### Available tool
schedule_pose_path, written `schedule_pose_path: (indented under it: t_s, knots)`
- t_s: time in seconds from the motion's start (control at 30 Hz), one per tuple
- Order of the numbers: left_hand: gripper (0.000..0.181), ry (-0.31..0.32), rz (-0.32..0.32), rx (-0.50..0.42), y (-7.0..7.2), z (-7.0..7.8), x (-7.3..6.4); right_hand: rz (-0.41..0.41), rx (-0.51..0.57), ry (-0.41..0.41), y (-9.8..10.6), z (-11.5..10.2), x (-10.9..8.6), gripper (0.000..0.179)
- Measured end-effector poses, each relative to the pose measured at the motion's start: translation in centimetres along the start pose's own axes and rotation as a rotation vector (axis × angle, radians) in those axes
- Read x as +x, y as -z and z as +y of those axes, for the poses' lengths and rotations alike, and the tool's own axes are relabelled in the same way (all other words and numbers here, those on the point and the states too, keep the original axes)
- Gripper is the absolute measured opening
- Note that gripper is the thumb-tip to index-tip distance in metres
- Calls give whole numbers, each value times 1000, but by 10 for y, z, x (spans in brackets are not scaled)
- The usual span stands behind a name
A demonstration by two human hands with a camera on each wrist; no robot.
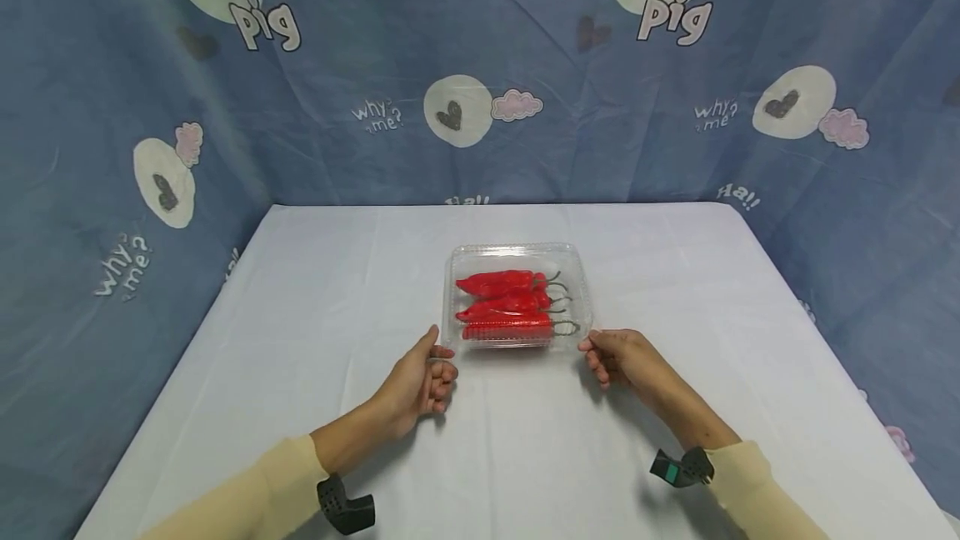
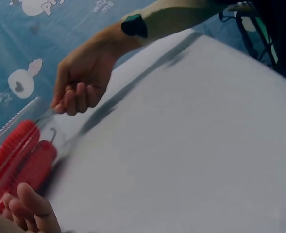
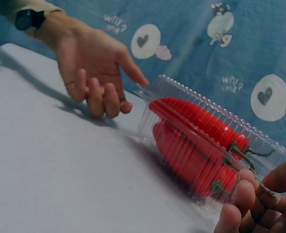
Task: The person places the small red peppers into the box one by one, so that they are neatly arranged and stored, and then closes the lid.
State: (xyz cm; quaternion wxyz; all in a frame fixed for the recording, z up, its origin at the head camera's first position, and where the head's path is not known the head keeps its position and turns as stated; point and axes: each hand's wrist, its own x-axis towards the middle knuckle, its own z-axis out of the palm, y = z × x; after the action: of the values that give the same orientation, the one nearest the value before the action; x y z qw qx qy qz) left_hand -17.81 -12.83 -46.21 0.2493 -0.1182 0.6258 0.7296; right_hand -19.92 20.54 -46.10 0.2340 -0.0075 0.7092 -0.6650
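Observation:
A clear plastic clamshell box (image 1: 517, 255) sits on the white table with several long red peppers (image 1: 506, 304) inside, their green stems toward the right. My right hand (image 1: 618, 357) pinches the box's near right corner between thumb and forefinger; its other fingers curl beneath. At the near left corner is my left hand (image 1: 420, 377), palm turned inward. In the right wrist view the left thumb (image 3: 137, 75) reaches straight to the rim's corner, while the other fingers bend loosely away from the box. The lid lies over the peppers.
The white cloth-covered table (image 1: 360, 273) spreads around the box on all sides. Behind it and at both sides hangs a blue printed curtain (image 1: 570, 148). Dark wrist devices (image 1: 347, 507) are strapped at both sleeve cuffs.

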Motion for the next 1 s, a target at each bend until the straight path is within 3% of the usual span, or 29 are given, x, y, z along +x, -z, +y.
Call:
schedule_pose_path:
  t_s: [0.1, 0.2, 0.4, 0.6, 1.0]
  knots:
    - [54, -19, -45, -17, -5, -8, 0, 1, 2, -3, 0, 0, 0, 37]
    - [51, -55, -50, -44, -6, -14, 2, 2, 9, -6, 0, 1, 0, 36]
    - [48, -137, -9, -57, -10, -17, 6, -2, 16, -5, -1, 2, 0, 36]
    - [32, -214, 54, -20, -14, -20, 8, -4, 12, -8, -1, 2, -1, 35]
    - [23, -255, 87, -66, -21, -22, 10, -9, 12, -6, -1, 2, -1, 36]
